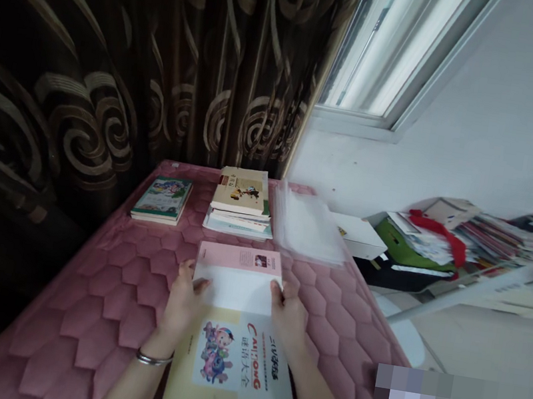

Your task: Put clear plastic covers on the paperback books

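My left hand (189, 288) and my right hand (287, 307) grip the two sides of a pink-and-white book (235, 289), thumbs on its near face and fingers around its edges. Its far strip is pink with small print and a picture; the nearer part is plain white. Directly below it, toward me, lies a larger book (229, 369) with a pale yellow and light blue cover, cartoon figures and the word CAIHONG. Between my forearms, this larger book touches or nearly touches the held one; which of the two, I cannot tell. A metal bangle circles my left wrist.
A stack of books (240, 202) stands toward the back of the pink quilted surface (124, 298). Left of it lies a green-edged book (163, 198); on its right are translucent plastic sheets (310, 223). Beyond are a white box (359, 236), piled papers (498, 236) and a dark curtain (209, 49).
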Demonstrator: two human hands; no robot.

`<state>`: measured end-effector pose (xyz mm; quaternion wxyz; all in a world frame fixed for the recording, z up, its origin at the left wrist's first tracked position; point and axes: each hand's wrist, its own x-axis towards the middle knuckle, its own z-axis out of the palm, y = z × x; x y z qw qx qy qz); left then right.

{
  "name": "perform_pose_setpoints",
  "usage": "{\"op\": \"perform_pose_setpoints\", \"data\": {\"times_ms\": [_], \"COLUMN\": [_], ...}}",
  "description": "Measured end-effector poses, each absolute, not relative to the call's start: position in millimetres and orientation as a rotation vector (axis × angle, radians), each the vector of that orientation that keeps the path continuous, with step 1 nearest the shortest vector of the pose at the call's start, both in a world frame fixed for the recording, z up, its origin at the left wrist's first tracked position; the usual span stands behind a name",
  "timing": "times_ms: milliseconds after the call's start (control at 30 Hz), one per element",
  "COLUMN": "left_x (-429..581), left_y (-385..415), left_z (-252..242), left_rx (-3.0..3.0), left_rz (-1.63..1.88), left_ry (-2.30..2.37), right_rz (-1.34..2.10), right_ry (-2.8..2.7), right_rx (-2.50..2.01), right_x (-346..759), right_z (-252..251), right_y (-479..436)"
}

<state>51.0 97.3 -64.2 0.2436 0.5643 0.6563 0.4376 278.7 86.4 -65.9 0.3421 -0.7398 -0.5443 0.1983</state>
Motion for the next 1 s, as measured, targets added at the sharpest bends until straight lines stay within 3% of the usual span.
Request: {"op": "perform_pose_setpoints", "data": {"times_ms": [467, 700, 1000], "left_x": [72, 80, 88], "left_y": [88, 83, 84], "left_z": [-60, -67, -65], "left_rx": [2.176, 2.738, 2.492], "left_rz": [0.408, 0.472, 0.356], "left_ry": [2.391, 1.663, 1.699], "right_rz": [0.194, 0.176, -0.150], "right_ry": [-1.767, -1.818, -2.068], "right_rx": [-2.188, -2.237, -2.095], "right_x": [266, 264, 262], "right_z": [-54, -53, -52], "right_y": [93, 93, 74]}}
